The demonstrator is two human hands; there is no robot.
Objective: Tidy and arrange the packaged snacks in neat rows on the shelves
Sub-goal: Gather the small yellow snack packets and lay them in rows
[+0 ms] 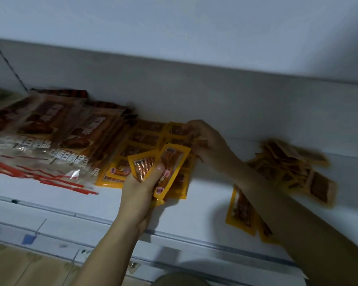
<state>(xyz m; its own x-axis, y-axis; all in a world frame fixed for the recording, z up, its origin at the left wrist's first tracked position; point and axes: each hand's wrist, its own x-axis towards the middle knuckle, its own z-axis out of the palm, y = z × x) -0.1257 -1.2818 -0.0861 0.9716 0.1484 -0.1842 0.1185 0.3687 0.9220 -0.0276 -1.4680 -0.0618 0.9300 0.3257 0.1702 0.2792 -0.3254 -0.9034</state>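
Small yellow snack packets [145, 139] lie in rows on the white shelf [194, 211]. My left hand [142, 186] grips a few yellow packets [170, 166] fanned upright above the shelf's front. Reaching to the back of the rows, my right hand [207, 141] pinches a yellow packet [177, 129] there. A loose heap of the same packets [293, 168] lies to the right, and two more packets [241, 211] sit partly under my right forearm.
Larger brown and clear snack bags [50, 133] lie overlapped at the left of the shelf. The shelf's back wall [215, 96] rises close behind. A price rail [112, 242] with a blue tag [28, 238] runs along the front edge.
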